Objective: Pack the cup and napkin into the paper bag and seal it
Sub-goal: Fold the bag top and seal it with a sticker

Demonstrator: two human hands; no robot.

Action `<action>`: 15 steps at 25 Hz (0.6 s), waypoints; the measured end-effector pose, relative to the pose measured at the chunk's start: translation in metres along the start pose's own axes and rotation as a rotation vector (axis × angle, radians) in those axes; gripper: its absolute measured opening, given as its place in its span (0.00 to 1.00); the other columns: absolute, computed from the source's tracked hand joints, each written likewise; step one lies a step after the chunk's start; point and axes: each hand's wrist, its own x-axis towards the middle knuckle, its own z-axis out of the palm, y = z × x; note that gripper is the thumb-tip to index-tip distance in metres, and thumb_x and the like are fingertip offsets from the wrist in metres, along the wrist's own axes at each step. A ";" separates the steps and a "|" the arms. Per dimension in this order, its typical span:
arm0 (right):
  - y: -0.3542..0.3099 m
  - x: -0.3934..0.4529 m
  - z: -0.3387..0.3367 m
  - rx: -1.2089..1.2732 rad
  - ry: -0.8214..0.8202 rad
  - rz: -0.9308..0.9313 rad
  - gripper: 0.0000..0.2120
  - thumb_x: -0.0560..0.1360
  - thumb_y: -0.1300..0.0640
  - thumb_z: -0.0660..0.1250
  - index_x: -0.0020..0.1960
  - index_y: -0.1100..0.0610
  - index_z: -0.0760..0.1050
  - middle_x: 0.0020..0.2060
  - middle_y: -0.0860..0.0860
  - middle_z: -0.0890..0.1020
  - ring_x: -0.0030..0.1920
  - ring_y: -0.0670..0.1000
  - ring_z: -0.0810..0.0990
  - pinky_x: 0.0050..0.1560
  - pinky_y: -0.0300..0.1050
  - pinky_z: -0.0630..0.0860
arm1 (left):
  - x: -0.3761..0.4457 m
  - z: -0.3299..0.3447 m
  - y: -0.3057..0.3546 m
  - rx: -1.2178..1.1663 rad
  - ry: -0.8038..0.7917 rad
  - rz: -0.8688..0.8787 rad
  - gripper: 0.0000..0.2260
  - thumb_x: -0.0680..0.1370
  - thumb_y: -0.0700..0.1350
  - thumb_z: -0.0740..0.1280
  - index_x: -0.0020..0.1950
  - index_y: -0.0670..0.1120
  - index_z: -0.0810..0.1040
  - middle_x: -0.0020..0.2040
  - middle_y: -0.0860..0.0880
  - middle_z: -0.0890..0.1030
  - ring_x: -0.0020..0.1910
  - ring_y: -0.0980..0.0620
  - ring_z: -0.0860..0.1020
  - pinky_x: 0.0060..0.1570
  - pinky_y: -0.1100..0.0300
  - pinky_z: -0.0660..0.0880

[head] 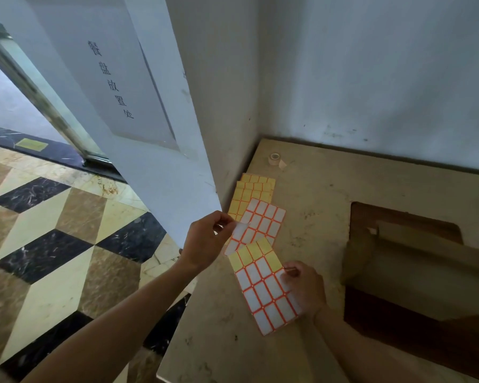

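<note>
Left hand (205,239) grip pinching what looks like a peeled white label (241,229), right hand (304,288) grip clamping sticker sheet (266,291)

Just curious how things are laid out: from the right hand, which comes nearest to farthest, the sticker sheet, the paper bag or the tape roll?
1. Sticker sheet: under the right hand.
2. Paper bag: lying to its right.
3. Tape roll: far back by the wall.

We see two bare forearms, no sleeves, watch or rings in sight; both hands, left hand (205,239) and right hand (304,288), ungloved.
</note>
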 end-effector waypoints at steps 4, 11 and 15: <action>0.008 -0.005 0.001 -0.132 0.084 -0.108 0.07 0.77 0.54 0.64 0.54 0.50 0.77 0.49 0.47 0.82 0.48 0.48 0.79 0.47 0.43 0.75 | 0.005 0.011 0.006 -0.024 -0.052 -0.010 0.04 0.76 0.48 0.70 0.48 0.49 0.80 0.43 0.59 0.81 0.42 0.59 0.80 0.40 0.71 0.75; -0.002 -0.025 -0.069 -0.227 0.200 -0.420 0.11 0.77 0.52 0.65 0.58 0.51 0.78 0.53 0.48 0.81 0.52 0.48 0.77 0.48 0.41 0.72 | 0.014 0.038 0.045 0.010 -0.112 0.156 0.01 0.78 0.47 0.68 0.49 0.53 0.78 0.44 0.57 0.81 0.43 0.59 0.79 0.43 0.61 0.79; 0.004 -0.052 -0.156 -0.295 0.472 -0.680 0.09 0.76 0.52 0.64 0.52 0.53 0.80 0.46 0.49 0.83 0.45 0.47 0.79 0.42 0.40 0.77 | 0.022 0.066 0.094 0.005 -0.131 0.301 0.03 0.77 0.48 0.67 0.47 0.57 0.77 0.42 0.62 0.79 0.42 0.61 0.78 0.40 0.65 0.76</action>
